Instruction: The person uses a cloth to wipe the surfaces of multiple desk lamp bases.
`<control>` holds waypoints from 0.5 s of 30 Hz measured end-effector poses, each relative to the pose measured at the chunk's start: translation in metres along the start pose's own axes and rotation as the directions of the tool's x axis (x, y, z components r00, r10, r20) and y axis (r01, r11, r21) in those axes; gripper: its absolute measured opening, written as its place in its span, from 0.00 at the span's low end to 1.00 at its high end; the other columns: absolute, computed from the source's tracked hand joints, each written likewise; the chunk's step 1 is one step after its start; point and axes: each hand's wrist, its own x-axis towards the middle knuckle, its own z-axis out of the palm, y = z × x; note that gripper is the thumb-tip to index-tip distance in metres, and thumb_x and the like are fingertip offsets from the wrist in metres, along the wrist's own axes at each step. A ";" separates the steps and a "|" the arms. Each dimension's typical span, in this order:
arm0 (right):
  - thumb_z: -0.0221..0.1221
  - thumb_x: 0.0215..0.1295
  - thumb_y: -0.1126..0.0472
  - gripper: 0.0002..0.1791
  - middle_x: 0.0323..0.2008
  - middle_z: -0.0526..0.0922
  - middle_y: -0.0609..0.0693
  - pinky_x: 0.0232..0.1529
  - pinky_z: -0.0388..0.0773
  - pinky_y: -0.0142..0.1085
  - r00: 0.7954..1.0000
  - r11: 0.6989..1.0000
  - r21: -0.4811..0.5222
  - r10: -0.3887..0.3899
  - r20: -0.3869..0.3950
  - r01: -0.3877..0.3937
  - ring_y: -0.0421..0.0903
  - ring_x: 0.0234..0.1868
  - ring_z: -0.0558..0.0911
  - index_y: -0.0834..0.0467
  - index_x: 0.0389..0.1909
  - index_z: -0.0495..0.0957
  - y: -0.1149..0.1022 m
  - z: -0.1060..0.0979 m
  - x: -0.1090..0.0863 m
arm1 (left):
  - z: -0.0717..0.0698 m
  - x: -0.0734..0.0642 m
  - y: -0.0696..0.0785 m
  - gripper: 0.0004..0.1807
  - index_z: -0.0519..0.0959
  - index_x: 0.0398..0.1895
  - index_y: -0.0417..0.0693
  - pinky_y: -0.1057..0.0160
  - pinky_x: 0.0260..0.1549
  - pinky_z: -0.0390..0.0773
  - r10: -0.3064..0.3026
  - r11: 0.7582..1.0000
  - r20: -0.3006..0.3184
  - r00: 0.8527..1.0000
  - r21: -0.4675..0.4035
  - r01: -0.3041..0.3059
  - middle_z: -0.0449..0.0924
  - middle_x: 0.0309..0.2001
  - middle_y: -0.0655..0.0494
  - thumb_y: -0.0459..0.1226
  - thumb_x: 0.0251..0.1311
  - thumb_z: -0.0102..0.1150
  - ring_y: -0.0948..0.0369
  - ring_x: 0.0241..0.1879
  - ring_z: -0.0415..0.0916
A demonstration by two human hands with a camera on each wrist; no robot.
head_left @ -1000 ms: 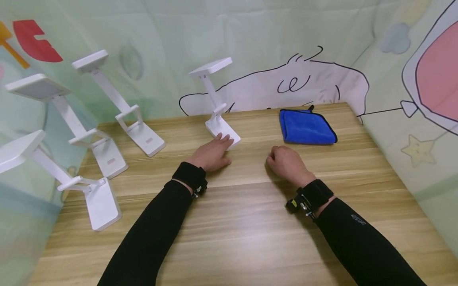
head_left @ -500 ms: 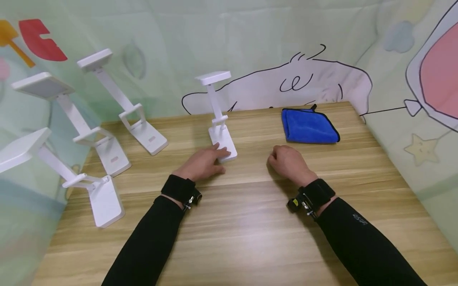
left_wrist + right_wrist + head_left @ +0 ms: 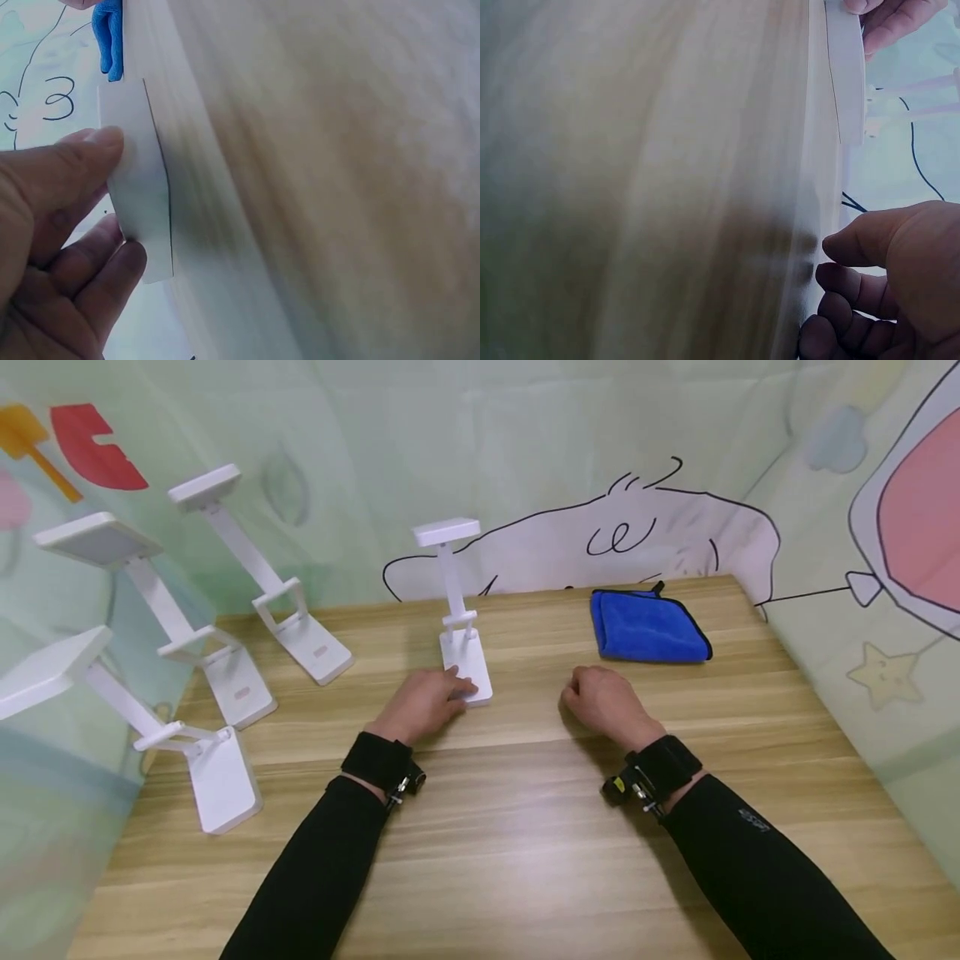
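Note:
A white desk lamp [image 3: 452, 572] stands upright near the back of the table, its flat head tilted over a slim stem. My left hand [image 3: 420, 703] rests at the front left of its base [image 3: 467, 652], the index finger reaching over the top. In the left wrist view the thumb [image 3: 105, 142] lies at the base's upper edge, and other fingertips touch nearer its left end [image 3: 133, 259]. My right hand [image 3: 603, 702] rests idle on the table with loosely curled fingers, holding nothing. The right wrist view shows its thumb apart from the fingers.
Three more white desk lamps stand at the left: one at the back [image 3: 303, 639], one in the middle [image 3: 236, 685], one nearest [image 3: 221, 785]. A folded blue cloth [image 3: 648, 627] lies at the back right. Printed fabric walls [image 3: 330, 485] border the wooden table [image 3: 510, 860].
The lamp has been turned to face more forward and drawn slightly nearer, my left hand moving with its base. My right hand has stayed in place.

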 end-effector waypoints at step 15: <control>0.52 0.75 0.63 0.14 0.42 0.85 0.66 0.43 0.79 0.54 0.999 0.999 0.038 0.032 -0.044 -0.031 0.61 0.42 0.82 0.70 0.45 0.81 0.018 -0.022 0.004 | 0.000 -0.007 -0.001 0.15 0.88 0.58 0.52 0.51 0.67 0.77 0.025 0.999 -0.013 1.000 0.028 -0.024 0.82 0.65 0.49 0.36 0.71 0.67 0.49 0.69 0.77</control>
